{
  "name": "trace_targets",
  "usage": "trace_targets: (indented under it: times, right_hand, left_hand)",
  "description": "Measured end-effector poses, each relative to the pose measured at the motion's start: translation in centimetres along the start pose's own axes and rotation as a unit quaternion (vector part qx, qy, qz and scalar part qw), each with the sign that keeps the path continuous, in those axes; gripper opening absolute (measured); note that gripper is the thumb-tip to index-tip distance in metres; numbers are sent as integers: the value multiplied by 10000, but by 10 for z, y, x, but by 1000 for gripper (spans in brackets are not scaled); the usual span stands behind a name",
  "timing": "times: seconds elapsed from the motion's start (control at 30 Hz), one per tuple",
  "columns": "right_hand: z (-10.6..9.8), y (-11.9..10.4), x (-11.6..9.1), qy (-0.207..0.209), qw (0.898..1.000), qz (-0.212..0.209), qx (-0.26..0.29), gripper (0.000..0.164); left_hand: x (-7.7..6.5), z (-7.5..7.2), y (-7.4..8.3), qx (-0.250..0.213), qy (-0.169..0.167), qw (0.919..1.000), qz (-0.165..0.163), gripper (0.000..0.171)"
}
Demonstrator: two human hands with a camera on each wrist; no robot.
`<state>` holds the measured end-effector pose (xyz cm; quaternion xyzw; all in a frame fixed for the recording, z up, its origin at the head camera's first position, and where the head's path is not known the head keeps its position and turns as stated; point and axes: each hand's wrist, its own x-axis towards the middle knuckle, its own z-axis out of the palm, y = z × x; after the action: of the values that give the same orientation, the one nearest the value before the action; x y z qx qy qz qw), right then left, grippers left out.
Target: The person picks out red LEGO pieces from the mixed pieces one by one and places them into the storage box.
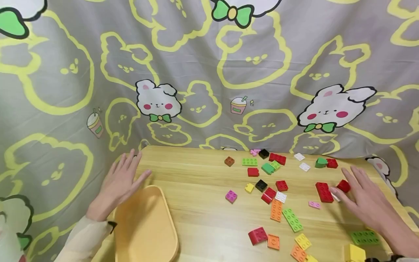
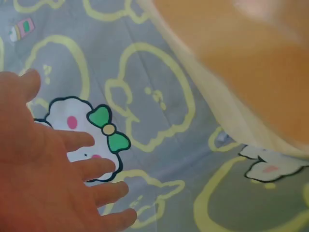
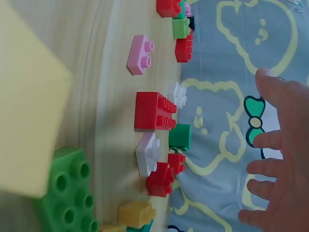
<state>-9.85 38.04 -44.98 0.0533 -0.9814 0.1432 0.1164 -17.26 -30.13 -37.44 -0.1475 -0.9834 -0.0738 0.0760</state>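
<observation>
My left hand (image 1: 121, 182) is raised over the far left corner of an orange-yellow tray (image 1: 168, 213), fingers straight and spread, holding nothing. In the left wrist view the same hand (image 2: 63, 179) shows an empty palm beside the patterned cloth. On the right, my right hand (image 1: 366, 200) hovers with straight fingers above the table's right side. It partly covers a white brick (image 1: 335, 197) close to a long red brick (image 1: 324, 192) and a dark red brick (image 1: 343, 186). The right wrist view shows that hand (image 3: 285, 159) empty, apart from the bricks.
Several toy bricks lie scattered across the wooden table (image 1: 203, 203), among them a magenta brick (image 1: 231, 196), a lime brick (image 1: 292, 219) and an orange brick (image 1: 276, 210). A green brick (image 1: 364, 237) and a yellow block (image 1: 355, 253) lie near front right. Patterned cloth (image 1: 203, 72) hangs behind.
</observation>
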Motion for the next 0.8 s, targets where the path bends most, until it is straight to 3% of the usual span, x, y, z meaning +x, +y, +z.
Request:
trace_targets:
  times: [0.1,0.23,0.47,0.6,0.8]
  right_hand:
    - [-3,2,-9,6,9999,54,143,78]
    - [-5,13,-17,54,9989,101,446,67]
    - [-2,45,-33,167,9981,56,587,54]
    - [0,56,-36,49,9984,267,494,56]
    - [4,59,-28,48,9993,287,254,57]
  left_hand:
    - [-23,-1,0,-71,245,9996,100,78]
    - [-56,-1,-1,-286,324,9991,-5,77]
    - [-105,7,-1,-474,-28,9957,-791,81]
    - [-123,20,0,-613,-109,9921,-1091,83]
    - [-145,54,8,-901,157,9852,-1452,86]
